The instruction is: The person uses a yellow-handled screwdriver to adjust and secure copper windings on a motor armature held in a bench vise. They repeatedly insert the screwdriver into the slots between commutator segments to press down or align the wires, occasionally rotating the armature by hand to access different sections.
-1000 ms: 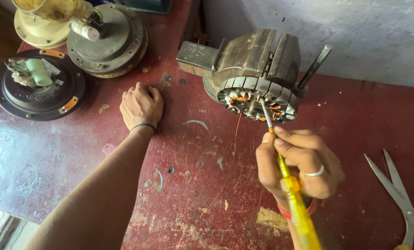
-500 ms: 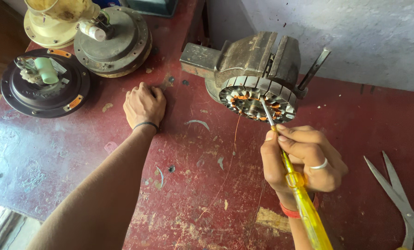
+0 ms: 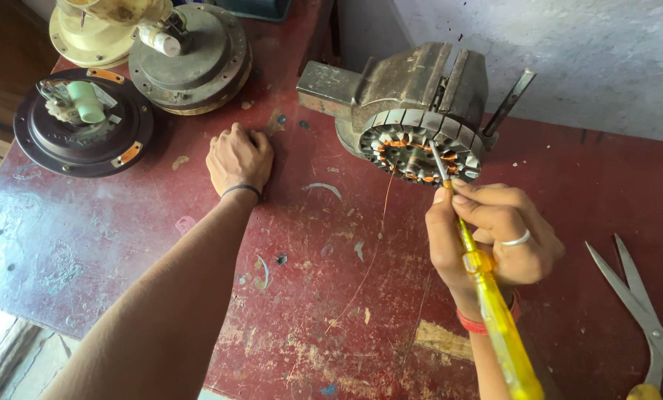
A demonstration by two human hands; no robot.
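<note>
A round motor stator (image 3: 419, 147) with copper windings sits clamped in a grey bench vise (image 3: 413, 85) on a worn red table (image 3: 294, 281). My right hand (image 3: 487, 237), wearing a ring, grips a yellow-handled screwdriver (image 3: 494, 311) whose metal tip pokes into the stator windings. A thin copper wire (image 3: 372, 252) trails from the stator down across the table. My left hand (image 3: 239, 157) rests as a loose fist on the table, left of the vise, holding nothing.
A dark round fan motor housing (image 3: 83, 126) lies at the left. Behind it stand a grey motor cover (image 3: 191, 59) and a cream one (image 3: 98, 30). Scissors (image 3: 642, 311) lie at the right edge. A whitish wall (image 3: 554, 44) rises behind the vise.
The view has shifted slightly. My right hand and the screwdriver stay at the stator with small movement; my left hand stays on the table.
</note>
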